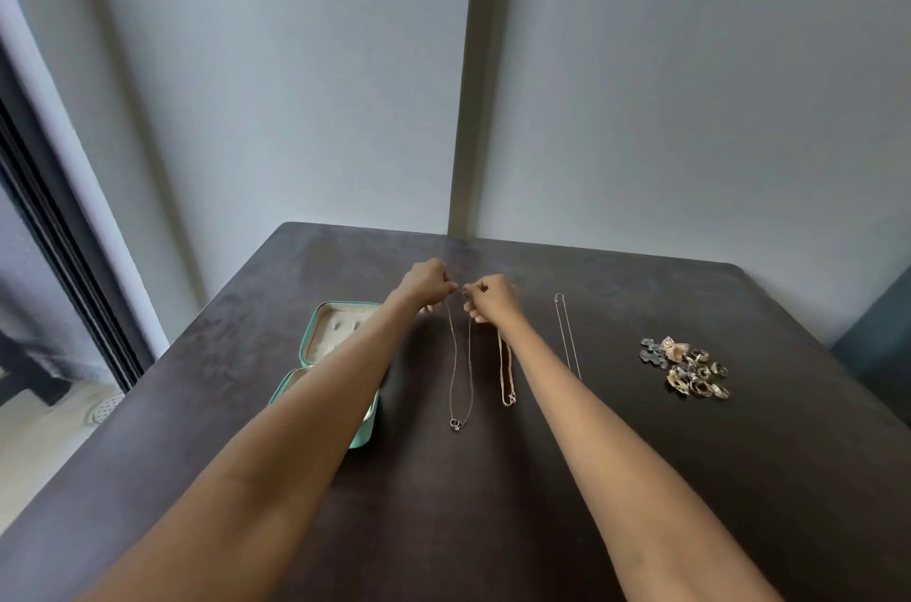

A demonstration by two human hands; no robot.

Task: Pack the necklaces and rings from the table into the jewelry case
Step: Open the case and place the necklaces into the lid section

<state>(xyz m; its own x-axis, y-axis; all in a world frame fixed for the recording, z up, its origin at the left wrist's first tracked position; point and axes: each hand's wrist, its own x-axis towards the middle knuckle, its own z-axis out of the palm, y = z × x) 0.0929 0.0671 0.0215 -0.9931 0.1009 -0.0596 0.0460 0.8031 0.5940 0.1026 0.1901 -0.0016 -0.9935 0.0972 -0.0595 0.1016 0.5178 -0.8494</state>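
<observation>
A thin chain necklace with a small ring pendant point(456, 421) lies stretched along the dark table point(641, 478). My left hand point(428, 281) pinches one end of its chain and my right hand point(490, 298) pinches the other, close together at the far end. A gold necklace point(507, 379) lies just right of it, partly under my right forearm. Further right lies a fine silver necklace point(566, 335). A heap of several rings point(687, 367) sits at the right. The open teal jewelry case point(335, 335) stands at the left, partly hidden by my left arm.
The table's far edge meets a grey wall with a vertical beam point(466, 108). A dark sliding-door frame point(64, 256) runs along the left, with floor beyond it. A blue-grey chair edge point(882, 340) shows at the right.
</observation>
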